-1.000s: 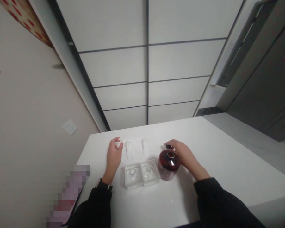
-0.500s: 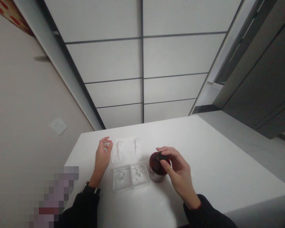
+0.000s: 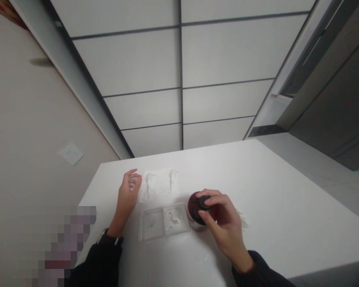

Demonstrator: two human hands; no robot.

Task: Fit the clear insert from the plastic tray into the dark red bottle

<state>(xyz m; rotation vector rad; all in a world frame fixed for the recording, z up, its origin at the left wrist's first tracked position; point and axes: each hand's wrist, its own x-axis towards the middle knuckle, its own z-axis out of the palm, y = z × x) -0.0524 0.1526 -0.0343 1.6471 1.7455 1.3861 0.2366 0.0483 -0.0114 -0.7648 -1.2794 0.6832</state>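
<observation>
My right hand (image 3: 225, 217) has its thumb and fingers around a black round cap (image 3: 204, 202) on a dark red-brown bottle or jar (image 3: 194, 211), which stands on the white table. My palm and fingers hide part of it. My left hand (image 3: 128, 189) is held loosely curled with nothing visible in it, its fingers apart, by the left edge of a white sheet (image 3: 159, 185). Two small white pieces lie on that sheet, too blurred to name. A clear plastic tray (image 3: 163, 223) with two compartments sits between my hands; a clear rounded shape shows in its right compartment.
The white table (image 3: 281, 207) runs on to the right. Something white and crumpled (image 3: 243, 219) lies behind my right wrist. A panelled white cabinet (image 3: 143, 67) stands beyond the table, and a wall with a socket (image 3: 71, 154) is at the left.
The view has tilted down and shifted slightly. My right fingers have changed position around the black cap, and the white crumpled thing now shows beside my wrist. My left hand keeps nearly the same pose.
</observation>
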